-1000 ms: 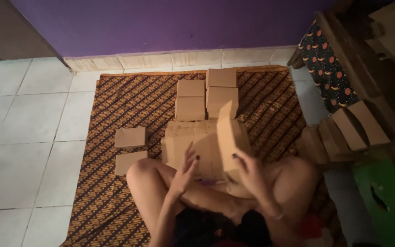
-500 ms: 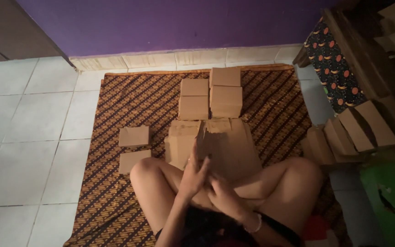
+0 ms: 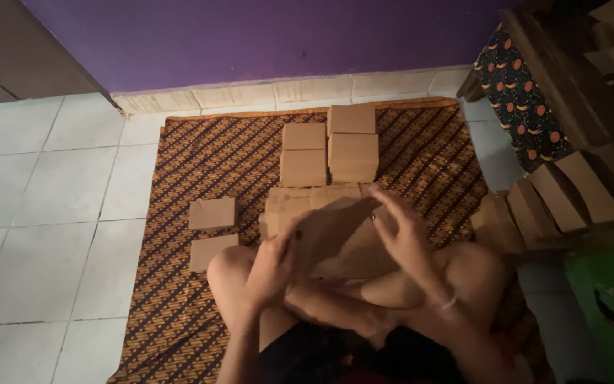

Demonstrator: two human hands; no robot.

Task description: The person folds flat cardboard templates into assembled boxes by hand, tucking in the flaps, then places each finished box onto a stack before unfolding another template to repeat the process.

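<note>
I sit cross-legged on a brown patterned mat (image 3: 200, 163). A flat cardboard piece (image 3: 335, 231) is lifted above my lap, tilted up at its right end. My left hand (image 3: 275, 259) grips its lower left edge. My right hand (image 3: 399, 224) is at its upper right edge with fingers spread along it. Under it lies a stack of flat cardboard blanks (image 3: 300, 199).
Folded cardboard boxes stand on the mat: two stacked ones (image 3: 353, 146), another pair (image 3: 303, 153) beside them, and two small ones (image 3: 212, 213) at the left. More boxes (image 3: 556, 195) lean at the right, by a patterned cushion (image 3: 527, 107) and a green crate (image 3: 612, 306). White tiles surround the mat.
A second ago I held a cardboard piece upright; it then lay flat. Now both hands are lifting a flat piece off the stack, its right end raised.
</note>
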